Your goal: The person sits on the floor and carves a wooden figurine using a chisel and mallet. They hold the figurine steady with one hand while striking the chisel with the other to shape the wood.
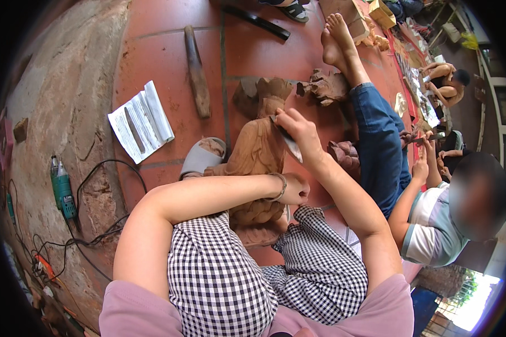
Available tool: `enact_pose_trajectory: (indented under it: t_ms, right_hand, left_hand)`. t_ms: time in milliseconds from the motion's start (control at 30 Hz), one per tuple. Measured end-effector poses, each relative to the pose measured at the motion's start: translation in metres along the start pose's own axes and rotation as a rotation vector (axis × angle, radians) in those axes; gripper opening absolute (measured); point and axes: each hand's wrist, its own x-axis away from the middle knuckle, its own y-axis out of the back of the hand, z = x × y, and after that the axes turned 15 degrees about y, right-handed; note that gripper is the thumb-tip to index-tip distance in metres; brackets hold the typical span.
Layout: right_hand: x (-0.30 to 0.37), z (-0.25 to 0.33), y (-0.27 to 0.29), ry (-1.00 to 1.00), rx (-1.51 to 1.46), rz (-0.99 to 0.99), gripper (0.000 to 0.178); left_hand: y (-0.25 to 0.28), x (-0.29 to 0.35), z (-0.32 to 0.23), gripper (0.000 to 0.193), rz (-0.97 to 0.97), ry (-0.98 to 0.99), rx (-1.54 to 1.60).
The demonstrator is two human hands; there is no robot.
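A carved brown wooden statue [255,147] with draped folds stands between my knees, its lower part partly hidden by my left forearm. My right hand [299,132] is closed on a thin grey curved strip [290,145], held against the upper part of the carving; whether it is a blade or an abrasive piece, I cannot make out. My left arm crosses in front of the figure. At its end my left hand [294,189] is curled beside the statue's right side, with what its fingers hold, if anything, hidden.
White sheets [135,130] and a wooden club [197,73] lie on the red tiles. A green power tool [64,190] and cables rest on the left ledge. Another carved wood piece [327,87] lies ahead. A co-worker's jean-clad leg [376,140] stretches along the right.
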Motion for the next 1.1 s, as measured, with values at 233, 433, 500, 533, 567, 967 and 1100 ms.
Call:
enact_pose_trajectory:
  t_ms: [233, 433, 500, 533, 567, 967, 1100]
  right_hand:
    - [-0.006, -0.011, 0.002, -0.050, -0.027, -0.076, 0.017]
    - [0.006, -0.011, 0.000, -0.084, -0.057, -0.096, 0.022]
    - [0.002, -0.013, 0.000, -0.049, -0.029, -0.137, 0.019]
    - [0.003, -0.011, 0.000, -0.042, -0.014, -0.130, 0.018]
    - [0.005, -0.010, -0.001, -0.035, 0.002, -0.123, 0.017]
    - [0.014, -0.009, -0.003, 0.038, -0.063, -0.088, 0.023]
    - [-0.001, -0.017, 0.004, 0.016, -0.091, -0.122, 0.025]
  left_hand:
    - [0.000, -0.001, 0.000, 0.028, -0.007, 0.014, 0.015]
    - [0.002, 0.004, 0.000, 0.029, -0.011, 0.000, 0.030]
    - [0.002, 0.001, 0.001, 0.029, -0.002, -0.002, 0.047]
    - [0.003, 0.000, 0.002, 0.029, 0.001, -0.003, 0.043]
    - [0.002, -0.001, 0.003, 0.029, 0.004, -0.003, 0.040]
    - [0.011, 0.009, -0.006, 0.028, 0.025, -0.003, 0.009]
    - [0.008, 0.004, -0.001, 0.028, 0.007, -0.008, -0.027]
